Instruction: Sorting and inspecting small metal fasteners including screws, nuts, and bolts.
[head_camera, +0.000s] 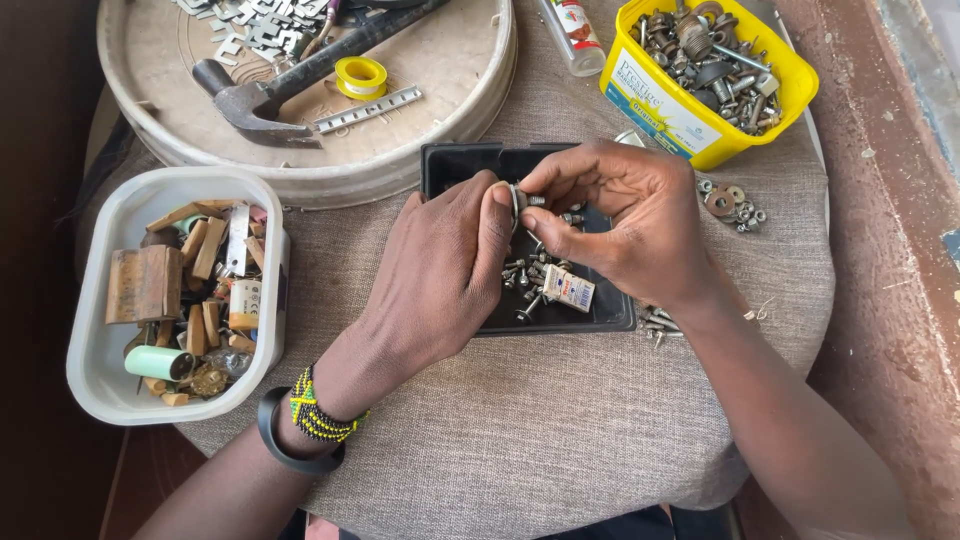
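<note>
Both hands meet over the shallow black plastic tray (455, 160), which sits near the middle of the grey cloth-covered seat (520, 420). The left hand (440, 275) pinches a small round silver metal washer (514, 200) between thumb and finger, a narrow grip. The right hand (625, 220) pinches a short silver bolt (537, 200) and pokes its tip at the washer's hole. I think the step is putting the two together. To do it well, hold both pieces low over the tray, so a dropped one lands inside. Keep the bolt straight with the hole. Push gently and turn a little.

More little silver screws (525, 285) and a small printed paper packet (568, 288) lie in the tray under the hands.

By the left edge of the seat is a white plastic tub of wooden bits (100, 350). At the far edge is a big round cream lid (470, 90) with a dark hammer (265, 95) and a yellow tape roll (360, 76) on it. At the far right corner is a yellow plastic tub of bolts (790, 90). A few loose washers (730, 203) lie near it. A reddish wall (890, 250) is on the right.
</note>
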